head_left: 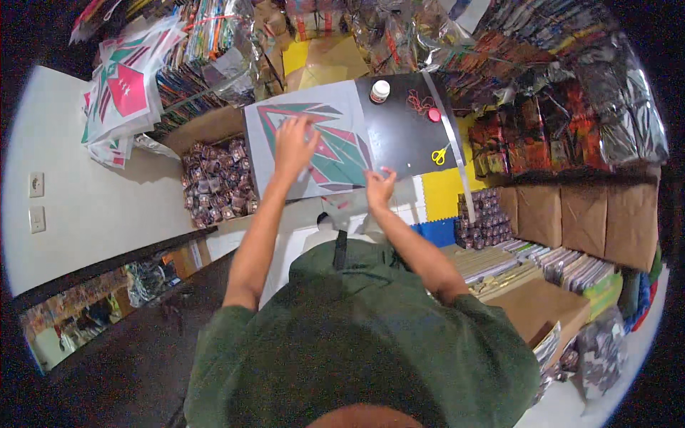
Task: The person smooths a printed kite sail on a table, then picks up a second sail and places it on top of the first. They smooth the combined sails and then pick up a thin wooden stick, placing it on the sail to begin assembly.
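Note:
A large pale sheet (pixel 271 175) with green, pink and grey angular shapes lies flat on a black tabletop (pixel 407 143). My left hand (pixel 295 148) rests over the left part of its pattern, fingers stretched out. Close to the sheet's lower right corner is my right hand (pixel 381 190), its fingers apart; whether they touch the sheet's edge I cannot make out. Beyond the sheet stands a white bottle (pixel 379 91). Tangled red string (pixel 419 102), a round red cap (pixel 434 114) and yellow scissors (pixel 439 155) lie toward the right.
A box of small dark wrapped packets (pixel 214 182) adjoins the table's left end. Similar patterned sheets (pixel 125 89) hang at the left wall. Stacked packages (pixel 207 43) line the back. Brown cartons (pixel 581 217) and piled flat sheets (pixel 492 267) stand at the right.

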The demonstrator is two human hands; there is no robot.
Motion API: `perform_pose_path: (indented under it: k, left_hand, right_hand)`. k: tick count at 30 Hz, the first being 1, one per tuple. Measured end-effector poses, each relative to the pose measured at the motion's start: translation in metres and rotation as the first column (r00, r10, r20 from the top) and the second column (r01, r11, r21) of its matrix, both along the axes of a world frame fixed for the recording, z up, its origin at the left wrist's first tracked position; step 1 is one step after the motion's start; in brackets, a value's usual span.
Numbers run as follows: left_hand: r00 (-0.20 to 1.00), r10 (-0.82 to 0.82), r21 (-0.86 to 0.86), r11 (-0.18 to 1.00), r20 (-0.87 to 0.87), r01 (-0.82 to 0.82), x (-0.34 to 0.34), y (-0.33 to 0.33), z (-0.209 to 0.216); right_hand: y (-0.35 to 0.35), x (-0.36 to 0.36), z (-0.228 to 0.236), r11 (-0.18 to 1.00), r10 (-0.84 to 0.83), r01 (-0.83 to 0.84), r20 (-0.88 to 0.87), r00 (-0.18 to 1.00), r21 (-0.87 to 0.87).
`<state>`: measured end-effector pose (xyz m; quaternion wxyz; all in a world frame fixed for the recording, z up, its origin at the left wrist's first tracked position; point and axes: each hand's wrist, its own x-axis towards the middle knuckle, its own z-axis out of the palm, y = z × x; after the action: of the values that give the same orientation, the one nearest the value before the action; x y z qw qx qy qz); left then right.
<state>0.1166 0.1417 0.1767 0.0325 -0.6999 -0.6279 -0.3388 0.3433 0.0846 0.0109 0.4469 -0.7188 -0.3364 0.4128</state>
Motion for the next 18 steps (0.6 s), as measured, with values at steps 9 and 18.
perform_pose_path:
  k: [9, 18]
  left_hand:
    - [-0.055, 0.883, -0.778, 0.438, 0.466, 0.451, 0.105, -0.138, -0.161]
    - [-0.342, 0.605, -0.533, 0.796, 0.72, 0.287, 0.151, -0.104, -0.228]
  right_hand:
    - [-0.027, -0.003, -0.029, 0.922, 0.127, -0.102, 0.044, 0.991, -0.374]
    - [-0.006, 0.026, 0.028, 0.876, 0.42, -0.432, -0.1, 0.902, -0.215]
